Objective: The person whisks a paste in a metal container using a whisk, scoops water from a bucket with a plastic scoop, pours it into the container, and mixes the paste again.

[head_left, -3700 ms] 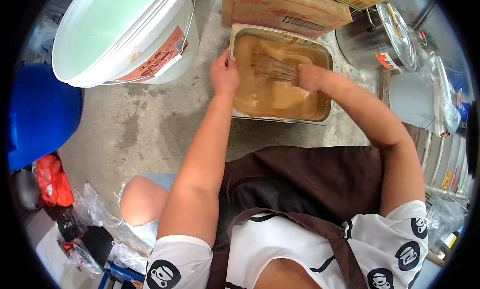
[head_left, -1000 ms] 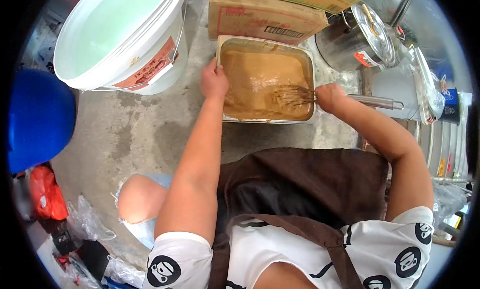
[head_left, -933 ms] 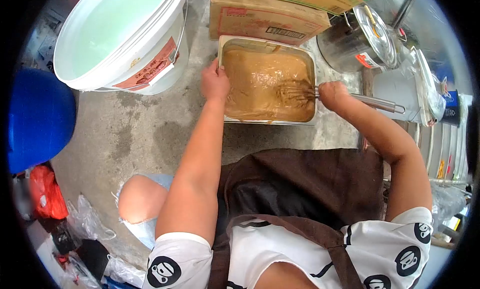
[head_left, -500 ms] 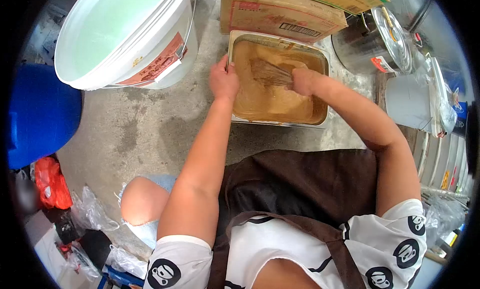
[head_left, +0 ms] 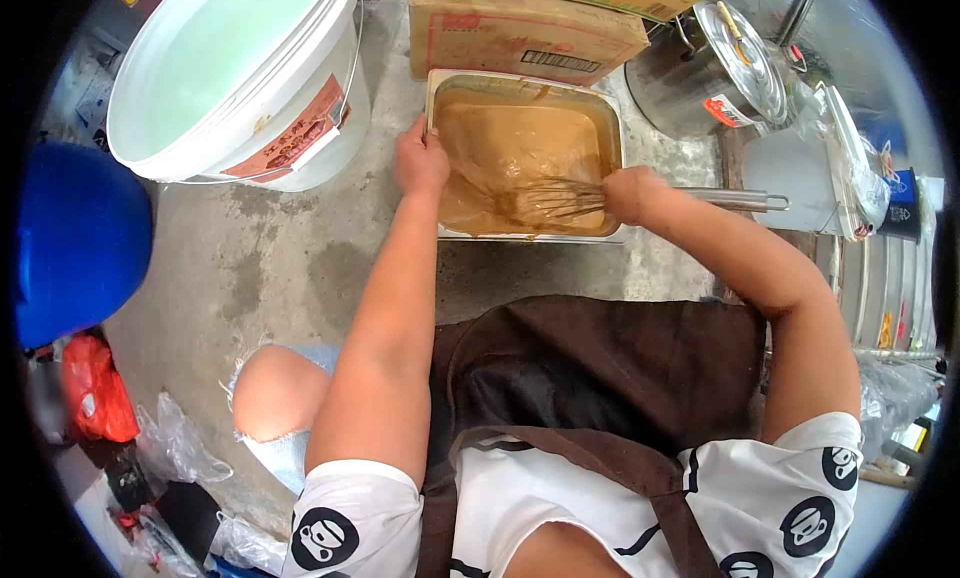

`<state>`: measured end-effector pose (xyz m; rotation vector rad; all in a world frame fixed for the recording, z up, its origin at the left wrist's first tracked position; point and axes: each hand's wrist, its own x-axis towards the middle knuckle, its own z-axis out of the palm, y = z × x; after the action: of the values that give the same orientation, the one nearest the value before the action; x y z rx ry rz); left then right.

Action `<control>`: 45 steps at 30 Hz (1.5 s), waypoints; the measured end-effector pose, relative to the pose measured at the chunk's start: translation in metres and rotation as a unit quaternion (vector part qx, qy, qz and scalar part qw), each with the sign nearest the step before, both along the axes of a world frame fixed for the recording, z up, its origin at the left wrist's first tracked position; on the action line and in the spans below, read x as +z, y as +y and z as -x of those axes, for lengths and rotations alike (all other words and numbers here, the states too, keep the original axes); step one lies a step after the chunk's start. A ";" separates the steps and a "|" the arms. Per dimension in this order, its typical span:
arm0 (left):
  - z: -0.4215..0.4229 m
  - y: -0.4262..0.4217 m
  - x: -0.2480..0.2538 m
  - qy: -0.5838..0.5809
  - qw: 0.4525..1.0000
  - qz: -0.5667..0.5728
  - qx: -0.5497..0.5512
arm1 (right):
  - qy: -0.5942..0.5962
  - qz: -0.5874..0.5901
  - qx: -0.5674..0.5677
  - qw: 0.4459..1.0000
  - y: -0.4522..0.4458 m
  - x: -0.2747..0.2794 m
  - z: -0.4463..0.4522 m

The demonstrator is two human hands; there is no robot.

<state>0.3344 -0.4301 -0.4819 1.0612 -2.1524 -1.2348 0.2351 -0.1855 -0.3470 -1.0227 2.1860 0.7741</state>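
A rectangular metal pan (head_left: 530, 240) rests on the concrete floor, holding a thick brown batter-like mixture (head_left: 530, 138). My left hand (head_left: 421, 160) grips the pan's left rim, thumb on the near side of the edge. My right hand (head_left: 634, 195) is closed round the handle of a wire whisk (head_left: 560, 198), just over the pan's right rim. The whisk lies nearly level, its wires dipping into the mixture near the front of the pan, and its steel handle sticks out to the right past my wrist. Mixture coats the wires and smears the pan's walls.
Cardboard boxes (head_left: 520, 40) stand right behind the pan. To the left are a large white bucket (head_left: 330, 128) of pale liquid and a blue barrel (head_left: 85, 243). A lidded steel pot (head_left: 680, 83) and a whitish tub (head_left: 795, 183) stand to the right. Plastic bags (head_left: 180, 443) lie lower left.
My right hand has swept the whisk from the back middle of the pan toward its front right. My left hand keeps its hold on the rim. The whole view has shifted slightly.
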 end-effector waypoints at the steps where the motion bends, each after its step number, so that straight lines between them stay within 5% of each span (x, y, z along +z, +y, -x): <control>1: 0.000 0.000 0.002 -0.001 1.000 -0.001 0.000 | 0.013 -0.009 0.001 1.000 0.007 0.003 0.006; 7: -0.001 0.001 0.008 -0.036 0.999 0.002 -0.006 | 0.127 -0.012 -0.011 0.992 0.010 -0.009 0.048; 16: 0.002 -0.003 0.005 -0.067 0.997 -0.028 -0.018 | 0.068 0.087 0.021 0.994 -0.067 -0.026 0.048; 20: 0.001 0.000 0.003 0.022 1.000 -0.012 -0.007 | 0.024 0.120 0.021 0.992 -0.095 -0.032 0.016; 27: -0.002 0.004 0.011 0.009 1.000 -0.018 0.005 | -0.054 0.071 0.074 0.993 -0.054 -0.017 -0.025; 29: -0.004 0.003 0.016 0.009 0.999 -0.044 -0.004 | -0.076 0.044 0.012 0.996 -0.036 -0.015 -0.026; 38: -0.001 0.002 0.008 -0.011 0.999 0.034 -0.010 | 0.104 -0.005 0.026 0.994 0.011 0.000 0.034; 45: 0.002 0.002 0.009 -0.035 0.999 0.003 0.004 | 0.109 0.078 -0.031 0.991 -0.036 -0.013 0.053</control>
<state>0.3321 -0.4281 -0.4725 1.1252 -2.2001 -1.2044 0.1819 -0.2213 -0.3599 -0.9796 2.4859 0.7242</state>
